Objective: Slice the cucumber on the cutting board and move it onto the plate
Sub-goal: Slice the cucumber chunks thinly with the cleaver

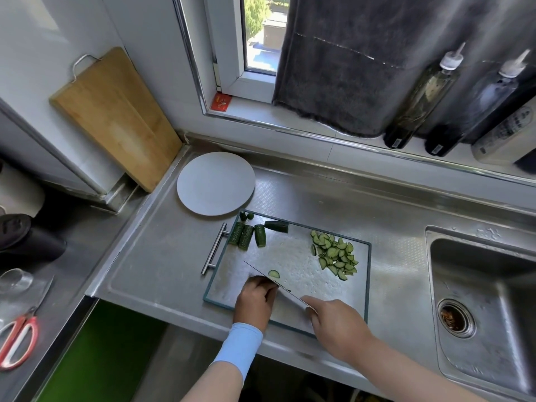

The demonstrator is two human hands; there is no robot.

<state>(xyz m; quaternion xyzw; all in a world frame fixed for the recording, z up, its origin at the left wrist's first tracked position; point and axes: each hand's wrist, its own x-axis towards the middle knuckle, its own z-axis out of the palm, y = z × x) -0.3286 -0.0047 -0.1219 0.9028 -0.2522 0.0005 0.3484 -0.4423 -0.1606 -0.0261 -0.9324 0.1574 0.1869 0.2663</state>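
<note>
A steel cutting board [295, 256] with a dark rim lies on the counter. Several uncut cucumber chunks [246, 237] sit at its far left corner, and a pile of thin slices [336, 253] lies at its right side. One half slice [273, 274] lies beside the knife blade [278, 284]. My right hand [338, 326] grips the knife handle at the board's near edge. My left hand [255, 298] curls over a cucumber piece hidden under its fingers, right against the blade. The white plate [216, 184] stands bare beyond the board.
A sink [487, 300] opens to the right of the board. A wooden board [116, 117] leans on the wall at the back left. Bottles [423, 97] line the window sill. Red-handled scissors [17, 338] and a glass [14, 281] lie on the lower surface at left.
</note>
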